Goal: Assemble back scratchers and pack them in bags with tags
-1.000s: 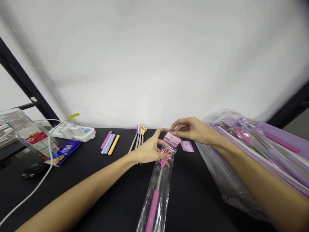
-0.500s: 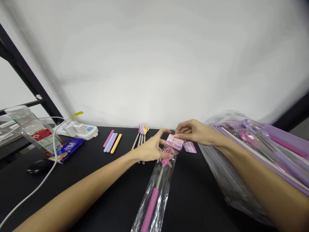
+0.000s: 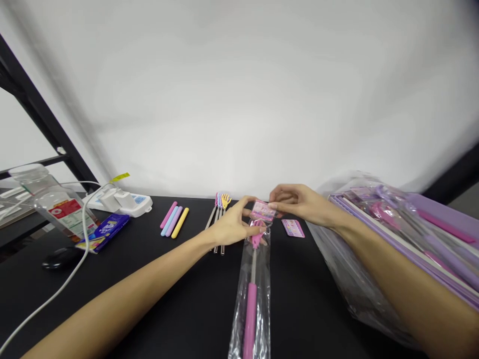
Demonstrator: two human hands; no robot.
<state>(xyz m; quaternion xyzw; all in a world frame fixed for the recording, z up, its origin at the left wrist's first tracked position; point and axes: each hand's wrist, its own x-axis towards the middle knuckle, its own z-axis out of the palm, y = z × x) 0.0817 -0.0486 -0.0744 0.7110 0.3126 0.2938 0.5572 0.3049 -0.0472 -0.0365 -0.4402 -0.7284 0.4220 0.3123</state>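
My left hand point(image 3: 237, 224) is closed on the top of a clear plastic bag point(image 3: 265, 284). Inside the bag lies a pink back scratcher point(image 3: 250, 314), its claw head up by my fingers and its handle toward me. Between finger and thumb, my right hand point(image 3: 295, 202) pinches a pink printed card point(image 3: 263, 210) at the bag's mouth; whether the card is partly inside I cannot tell. Another pink card point(image 3: 293, 228) lies flat on the black table just below my right hand. Left of the bag are several metal back scratcher rods point(image 3: 216, 227) with coloured claw heads, partly behind my left hand.
Several coloured handle tubes point(image 3: 174, 221) lie further left. A purple box point(image 3: 441, 199) of wrapped back scratchers stands at the right. On the left are a power strip point(image 3: 139, 203), a clear jar point(image 3: 62, 202), a blue packet point(image 3: 108, 232), a black mouse point(image 3: 63, 258) and a white cable point(image 3: 71, 279).
The pink card has moved slightly left and up, over the bag's mouth. The bag's lower end has swung right, so the back scratcher lies straighter.
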